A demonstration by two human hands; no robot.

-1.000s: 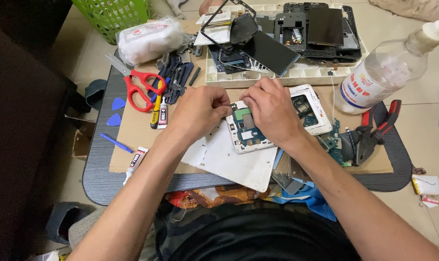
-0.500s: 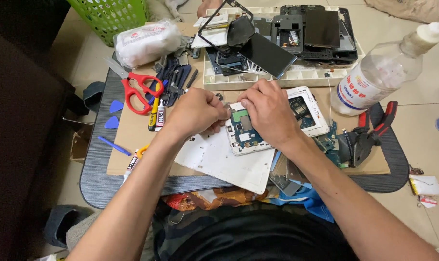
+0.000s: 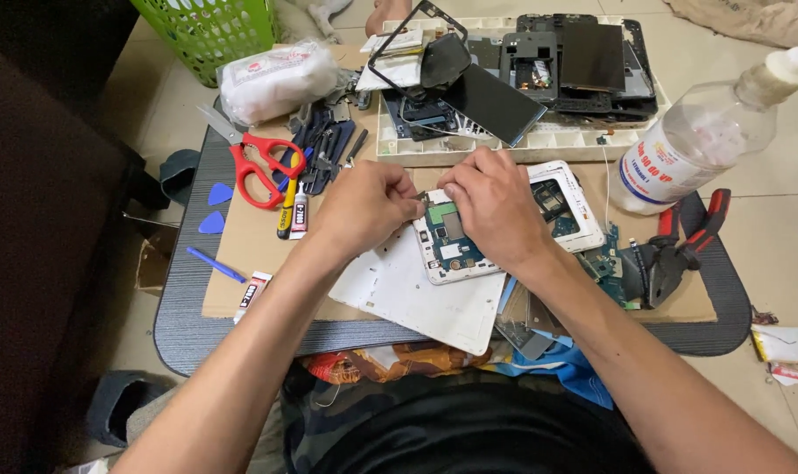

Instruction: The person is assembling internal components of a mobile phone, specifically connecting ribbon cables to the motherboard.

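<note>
An opened white phone (image 3: pixel 456 246) with its green circuit board exposed lies on a white back cover (image 3: pixel 416 294) on the cardboard-topped table. My left hand (image 3: pixel 364 206) pinches at the phone's top left corner, fingers closed; whether a small part or tool sits between them is hidden. My right hand (image 3: pixel 496 206) rests over the phone's upper middle, pressing and gripping its frame. Both hands nearly touch each other above the board.
Red scissors (image 3: pixel 258 167), small tools (image 3: pixel 324 149) and glue tubes (image 3: pixel 298 211) lie left. A white tray (image 3: pixel 504 145) of dismantled phones sits behind. A clear plastic bottle (image 3: pixel 697 145) and red pliers (image 3: pixel 680 250) are right. A green basket (image 3: pixel 210 31) stands far left.
Both hands stay on the phone; the fingers shifted slightly at its top edge. The view moved a little.
</note>
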